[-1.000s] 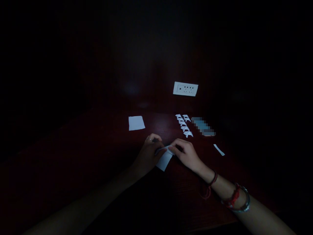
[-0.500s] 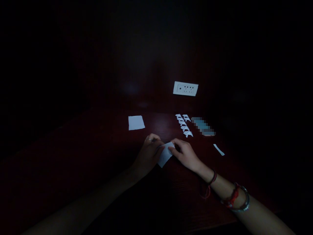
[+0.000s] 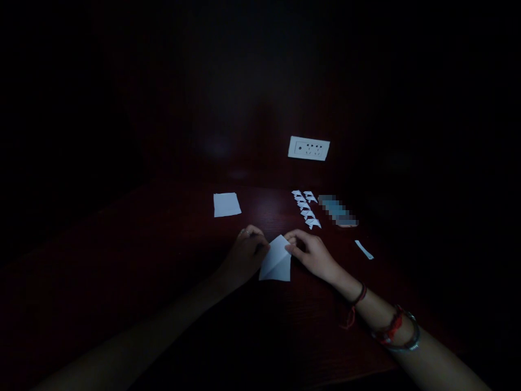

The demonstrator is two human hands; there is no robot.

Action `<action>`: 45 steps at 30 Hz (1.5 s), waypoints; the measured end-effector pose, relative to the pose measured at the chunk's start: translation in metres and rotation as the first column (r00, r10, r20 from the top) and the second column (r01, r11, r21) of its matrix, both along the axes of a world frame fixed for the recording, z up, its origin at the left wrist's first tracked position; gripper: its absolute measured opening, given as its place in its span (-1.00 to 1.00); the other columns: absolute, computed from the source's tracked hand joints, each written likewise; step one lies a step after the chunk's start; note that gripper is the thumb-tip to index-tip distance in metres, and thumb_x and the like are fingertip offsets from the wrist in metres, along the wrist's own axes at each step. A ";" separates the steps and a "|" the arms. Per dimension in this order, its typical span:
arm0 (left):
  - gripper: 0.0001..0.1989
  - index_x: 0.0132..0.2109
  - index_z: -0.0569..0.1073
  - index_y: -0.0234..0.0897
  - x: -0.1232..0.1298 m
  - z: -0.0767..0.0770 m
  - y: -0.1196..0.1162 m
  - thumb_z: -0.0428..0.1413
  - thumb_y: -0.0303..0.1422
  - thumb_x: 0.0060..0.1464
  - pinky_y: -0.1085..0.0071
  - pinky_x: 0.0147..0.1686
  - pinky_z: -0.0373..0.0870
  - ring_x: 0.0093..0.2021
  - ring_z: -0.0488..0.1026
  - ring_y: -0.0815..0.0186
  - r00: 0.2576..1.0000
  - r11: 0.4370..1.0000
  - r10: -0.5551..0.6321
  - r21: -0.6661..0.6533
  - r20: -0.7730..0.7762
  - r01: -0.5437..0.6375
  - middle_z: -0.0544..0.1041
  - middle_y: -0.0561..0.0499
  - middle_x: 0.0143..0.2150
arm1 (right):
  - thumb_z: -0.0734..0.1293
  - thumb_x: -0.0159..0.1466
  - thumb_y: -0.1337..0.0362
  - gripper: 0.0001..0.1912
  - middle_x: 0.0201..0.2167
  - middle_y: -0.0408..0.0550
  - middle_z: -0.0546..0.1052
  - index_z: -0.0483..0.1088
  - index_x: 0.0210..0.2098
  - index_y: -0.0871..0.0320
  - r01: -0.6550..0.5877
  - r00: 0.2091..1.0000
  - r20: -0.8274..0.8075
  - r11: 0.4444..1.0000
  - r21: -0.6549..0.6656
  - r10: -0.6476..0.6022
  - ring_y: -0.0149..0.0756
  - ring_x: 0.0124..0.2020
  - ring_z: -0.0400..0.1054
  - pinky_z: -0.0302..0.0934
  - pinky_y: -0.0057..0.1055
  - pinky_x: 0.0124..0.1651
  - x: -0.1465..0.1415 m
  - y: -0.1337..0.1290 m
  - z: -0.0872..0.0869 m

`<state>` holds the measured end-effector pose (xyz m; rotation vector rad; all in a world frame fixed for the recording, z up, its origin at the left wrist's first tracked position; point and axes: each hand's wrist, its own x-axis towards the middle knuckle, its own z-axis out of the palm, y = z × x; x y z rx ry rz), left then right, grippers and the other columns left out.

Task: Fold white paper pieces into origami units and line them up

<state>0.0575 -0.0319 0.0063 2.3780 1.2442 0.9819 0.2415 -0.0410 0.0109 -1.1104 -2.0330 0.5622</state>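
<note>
A small white sheet of paper [image 3: 277,263] with a diagonal crease is held between my hands, above the dark red table. My left hand [image 3: 249,251], a ring on one finger, pinches its left edge. On the opposite side my right hand [image 3: 307,251] grips the edge between thumb and fingers. Beyond the right hand, several small folded white paper pieces [image 3: 306,209] lie in two rows. A stack of white paper squares [image 3: 227,205] rests past the left hand.
A phone with a blurred screen [image 3: 337,210] lies right of the folded pieces. Nearer me is a narrow white paper strip [image 3: 363,250]. A white socket panel [image 3: 309,148] is set in the dark wall behind. The surroundings are very dark.
The paper has opened out from a folded shape, showing a crease across it. My right hand has shifted slightly right, and the left has moved a little left.
</note>
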 end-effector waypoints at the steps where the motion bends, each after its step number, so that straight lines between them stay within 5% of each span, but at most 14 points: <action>1: -0.81 -0.47 0.36 -0.31 -0.001 -0.003 0.001 -0.08 -0.42 0.04 0.32 -0.21 0.20 -0.24 0.23 0.29 1.000 1.000 -0.004 -0.014 -0.020 0.004 0.27 0.01 -0.29 | 0.19 0.13 0.38 -0.88 -0.49 -0.17 0.36 0.26 -0.31 0.19 0.001 0.999 -0.033 1.000 -0.028 -0.001 -0.46 -0.46 0.24 0.11 -0.53 -0.37 0.001 0.001 -0.002; 9: -0.83 -0.44 0.37 -0.32 -0.008 -0.011 0.002 -0.08 -0.43 0.02 0.31 -0.22 0.20 -0.20 0.20 0.26 0.986 0.999 -0.028 0.028 -0.165 0.033 0.27 -0.02 -0.24 | 0.23 0.09 0.36 -0.93 -0.52 -0.15 0.40 0.35 -0.43 0.21 -0.026 0.999 -0.039 0.984 -0.177 0.019 -0.45 -0.47 0.26 0.15 -0.50 -0.37 0.004 0.009 -0.012; 19: -0.81 -0.43 0.34 -0.32 -0.011 -0.005 0.003 -0.12 -0.40 0.08 0.36 -0.20 0.23 -0.16 0.24 0.30 0.998 0.996 -0.049 -0.069 -0.030 0.047 0.25 -0.01 -0.17 | 0.29 0.02 0.32 -0.82 -0.50 -0.12 0.46 0.34 -0.35 0.23 -0.106 0.929 -0.366 0.916 -0.388 -0.048 -0.41 -0.45 0.32 0.19 -0.43 -0.30 0.002 0.009 -0.009; 25: -0.85 -0.30 0.32 -0.31 -0.009 -0.016 0.001 -0.13 -0.49 0.06 0.28 -0.13 0.19 -0.11 0.20 0.25 0.992 0.995 -0.034 0.090 -0.123 0.045 0.24 -0.04 -0.15 | 0.31 -0.01 0.33 -0.87 -0.53 -0.12 0.46 0.39 -0.43 0.25 -0.086 0.960 -0.277 0.907 -0.411 -0.035 -0.43 -0.50 0.30 0.18 -0.46 -0.36 0.005 0.010 -0.010; 28: -0.67 -0.10 0.25 -0.30 -0.007 -0.014 -0.002 -0.17 -0.63 -0.03 0.28 -0.10 0.18 -0.06 0.17 0.25 0.985 0.983 -0.072 0.156 -0.159 0.097 0.19 -0.07 -0.05 | 0.30 0.00 0.33 -0.85 -0.53 -0.11 0.48 0.41 -0.41 0.25 -0.108 0.974 -0.226 0.889 -0.445 0.006 -0.42 -0.51 0.31 0.19 -0.46 -0.37 0.006 0.010 -0.011; 35: -0.65 -0.04 0.25 -0.26 -0.014 -0.025 0.005 -0.15 -0.60 0.01 0.25 -0.04 0.16 0.06 0.13 0.25 0.871 0.879 -0.350 0.200 -0.344 0.432 0.21 -0.06 0.06 | 0.29 0.01 0.33 -0.78 -0.45 -0.09 0.48 0.41 -0.32 0.23 -0.040 0.991 -0.132 0.915 -0.400 -0.014 -0.40 -0.44 0.33 0.21 -0.46 -0.35 0.009 0.015 -0.016; 40: -0.56 0.07 0.15 -0.20 -0.024 -0.035 0.009 -0.16 -0.59 0.04 0.22 0.03 0.07 0.14 0.01 0.28 0.830 0.851 -0.410 0.169 -0.378 0.498 0.19 0.01 0.11 | 0.35 -0.08 0.40 -0.60 -0.31 -0.07 0.44 0.35 -0.19 0.21 0.094 0.991 -0.062 0.952 -0.291 -0.117 -0.42 -0.42 0.32 0.22 -0.46 -0.31 0.012 0.018 -0.019; 45: -0.61 0.03 0.24 -0.20 -0.025 -0.037 0.011 -0.11 -0.53 0.03 0.19 -0.02 0.10 0.02 0.20 0.20 0.827 0.901 -0.302 0.140 -0.474 0.410 0.28 -0.04 0.03 | 0.31 0.02 0.29 -0.61 -0.26 -0.06 0.41 0.31 -0.14 0.18 0.125 0.992 0.020 0.966 -0.228 -0.124 -0.40 -0.36 0.31 0.20 -0.41 -0.24 0.021 0.017 -0.011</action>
